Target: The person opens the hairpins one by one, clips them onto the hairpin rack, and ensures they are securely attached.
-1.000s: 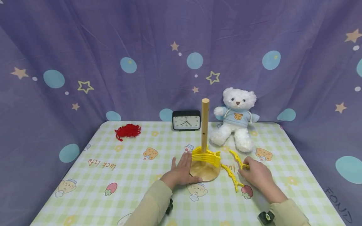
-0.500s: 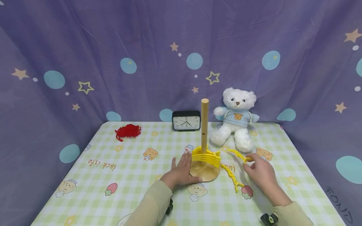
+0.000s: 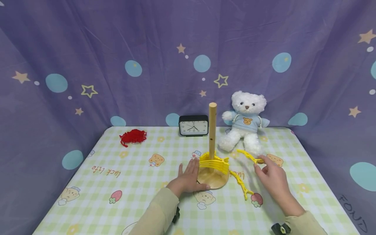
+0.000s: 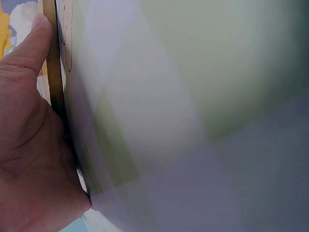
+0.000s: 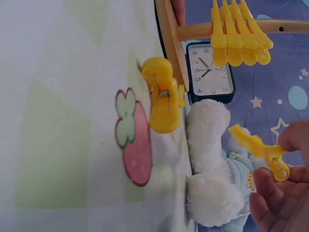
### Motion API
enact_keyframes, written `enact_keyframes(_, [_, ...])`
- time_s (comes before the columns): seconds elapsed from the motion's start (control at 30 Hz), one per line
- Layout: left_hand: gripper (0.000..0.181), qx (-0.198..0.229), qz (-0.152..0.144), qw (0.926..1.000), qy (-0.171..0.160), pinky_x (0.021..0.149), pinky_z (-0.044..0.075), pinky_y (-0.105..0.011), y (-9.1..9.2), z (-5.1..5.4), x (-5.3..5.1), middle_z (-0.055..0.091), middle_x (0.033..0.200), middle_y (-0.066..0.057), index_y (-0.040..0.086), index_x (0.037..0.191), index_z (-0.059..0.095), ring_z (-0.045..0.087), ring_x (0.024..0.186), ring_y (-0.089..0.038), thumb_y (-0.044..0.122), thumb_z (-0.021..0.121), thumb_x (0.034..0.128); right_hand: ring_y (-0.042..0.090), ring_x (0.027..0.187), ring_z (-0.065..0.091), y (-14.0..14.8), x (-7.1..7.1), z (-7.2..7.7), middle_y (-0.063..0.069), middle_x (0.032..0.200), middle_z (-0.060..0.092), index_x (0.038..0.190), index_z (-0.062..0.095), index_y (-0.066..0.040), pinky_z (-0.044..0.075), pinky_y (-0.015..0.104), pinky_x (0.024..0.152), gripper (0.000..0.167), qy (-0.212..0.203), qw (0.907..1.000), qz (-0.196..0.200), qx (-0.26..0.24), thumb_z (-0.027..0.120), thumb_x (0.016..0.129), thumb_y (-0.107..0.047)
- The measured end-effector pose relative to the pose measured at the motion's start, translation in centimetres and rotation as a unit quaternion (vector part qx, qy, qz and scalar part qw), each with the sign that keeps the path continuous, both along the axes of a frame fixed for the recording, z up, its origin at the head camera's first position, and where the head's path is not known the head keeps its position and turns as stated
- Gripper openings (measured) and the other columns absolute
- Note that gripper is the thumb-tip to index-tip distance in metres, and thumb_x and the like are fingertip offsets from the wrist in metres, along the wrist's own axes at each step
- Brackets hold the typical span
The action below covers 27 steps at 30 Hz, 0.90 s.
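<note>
My left hand (image 3: 189, 178) rests at the left of the wooden stand's round base (image 3: 212, 180), its fingers straight and its thumb along the front edge. In the left wrist view the thumb (image 4: 34, 46) lies against the base's rim. Several yellow banana hair clips (image 3: 213, 164) hang around the lower part of the upright wooden post (image 3: 212, 130). Between thumb and fingertips my right hand (image 3: 273, 178) pinches one end of a yellow banana hair clip (image 3: 248, 155), lifted off the cloth. Another yellow hair clip (image 3: 241, 184) lies on the table right of the base, its spring visible in the right wrist view.
At the back right sits a white teddy bear (image 3: 245, 124) in a blue top. A black clock (image 3: 194, 125) stands behind the post. Red yarn (image 3: 133, 135) lies at the back left of the checked tablecloth (image 3: 141, 195). A purple curtain (image 3: 158, 39) hangs behind.
My right hand has lifted the pinched hair clip from the cloth, moving up and slightly right. The left hand, stand and other clips stay put.
</note>
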<state>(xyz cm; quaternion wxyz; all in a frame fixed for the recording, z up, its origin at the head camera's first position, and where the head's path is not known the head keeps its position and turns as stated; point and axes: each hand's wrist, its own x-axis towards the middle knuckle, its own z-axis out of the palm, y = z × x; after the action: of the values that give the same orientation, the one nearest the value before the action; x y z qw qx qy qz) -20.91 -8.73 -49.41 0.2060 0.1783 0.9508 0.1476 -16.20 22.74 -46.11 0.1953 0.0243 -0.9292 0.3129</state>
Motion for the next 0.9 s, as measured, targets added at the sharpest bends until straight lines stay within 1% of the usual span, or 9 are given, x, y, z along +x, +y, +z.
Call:
enact_keyframes(0.1, [0.12,-0.009,0.001,1.0,-0.003,0.113,-0.016,-0.053,0.1,-0.3,-0.1,-0.015,0.162,-0.005,0.01,0.156,-0.009,-0.015,0.148,-0.018,0.077,0.055,0.0793,0.01,0.051,0.048,-0.2,0.2,0.3,-0.001,0.063,0.058,0.123,0.062,-0.005,0.038,0.029,0.049,0.033,0.027,0.9996,0.005,-0.008,0.066,0.093,-0.018])
enact_keyframes(0.2, [0.121,-0.008,0.001,1.0,-0.003,0.113,-0.016,-0.053,0.1,-0.6,-0.3,-0.016,0.162,-0.005,0.01,0.156,-0.009,-0.015,0.148,-0.018,0.078,0.055,0.079,0.006,0.049,0.046,-0.4,0.4,0.6,-0.003,0.062,0.056,0.123,0.062,-0.004,0.037,0.027,0.047,0.032,0.068,0.9975,0.017,-0.006,0.065,0.093,-0.015])
enact_keyframes(0.3, [0.121,-0.005,0.0,1.0,-0.001,0.112,-0.016,-0.054,0.1,-0.7,-0.3,-0.016,0.161,-0.005,0.01,0.156,-0.01,-0.015,0.147,-0.018,0.077,0.055,0.0789,0.002,0.049,0.041,-0.7,0.5,0.8,-0.005,0.062,0.053,0.122,0.062,-0.005,0.035,0.026,0.046,0.031,0.114,0.9928,0.035,0.002,0.066,0.092,-0.008])
enact_keyframes(0.4, [0.122,-0.007,-0.001,1.0,0.003,0.112,-0.016,-0.054,0.0,-0.9,-0.4,-0.017,0.161,-0.004,0.01,0.156,-0.01,-0.015,0.147,-0.018,0.079,0.055,0.0783,0.001,0.048,0.037,-1.0,0.5,1.1,-0.007,0.063,0.049,0.121,0.062,-0.006,0.033,0.025,0.045,0.032,0.147,0.9879,0.051,0.003,0.067,0.09,-0.002])
enact_keyframes(0.63, [0.123,-0.003,-0.001,1.0,0.009,0.112,-0.015,-0.055,-0.1,-1.3,-0.4,-0.016,0.161,-0.003,0.011,0.156,-0.01,-0.014,0.148,-0.018,0.081,0.053,0.0765,0.001,0.048,0.032,-1.9,0.5,1.6,-0.009,0.06,0.041,0.115,0.066,-0.007,0.031,0.023,0.043,0.027,0.177,0.9827,0.055,-0.002,0.068,0.088,0.0])
enact_keyframes(0.7, [0.124,-0.002,-0.001,1.0,0.009,0.112,-0.016,-0.055,-0.1,-1.3,-0.5,-0.017,0.161,-0.004,0.011,0.156,-0.01,-0.014,0.148,-0.019,0.082,0.053,0.0764,0.001,0.047,0.031,-2.2,0.3,1.7,-0.009,0.06,0.042,0.113,0.068,-0.006,0.03,0.022,0.043,0.026,0.184,0.9811,0.06,-0.008,0.068,0.088,0.001])
enact_keyframes(0.73, [0.124,-0.001,-0.001,1.0,0.01,0.112,-0.016,-0.055,-0.1,-1.3,-0.5,-0.017,0.161,-0.004,0.011,0.156,-0.01,-0.014,0.148,-0.019,0.082,0.053,0.0763,0.001,0.047,0.031,-2.4,0.3,1.8,-0.009,0.061,0.045,0.112,0.068,-0.006,0.03,0.021,0.043,0.026,0.189,0.98,0.063,-0.01,0.068,0.088,0.001])
enact_keyframes(0.8, [0.124,-0.001,-0.001,0.9999,0.011,0.112,-0.016,-0.055,-0.2,-1.3,-0.5,-0.017,0.161,-0.004,0.01,0.156,-0.01,-0.015,0.148,-0.019,0.082,0.053,0.0762,0.001,0.047,0.03,-2.9,0.1,1.9,-0.01,0.061,0.046,0.112,0.069,-0.007,0.029,0.019,0.043,0.026,0.192,0.9788,0.068,-0.013,0.069,0.087,0.001])
enact_keyframes(0.9, [0.124,-0.001,0.0,1.0,0.009,0.112,-0.016,-0.055,-0.2,-1.3,-0.4,-0.018,0.161,-0.003,0.011,0.156,-0.01,-0.015,0.147,-0.018,0.082,0.053,0.0758,0.001,0.047,0.03,-3.6,-0.3,1.9,-0.011,0.059,0.045,0.111,0.07,-0.008,0.03,0.019,0.044,0.026,0.193,0.9778,0.079,-0.015,0.069,0.087,0.001])
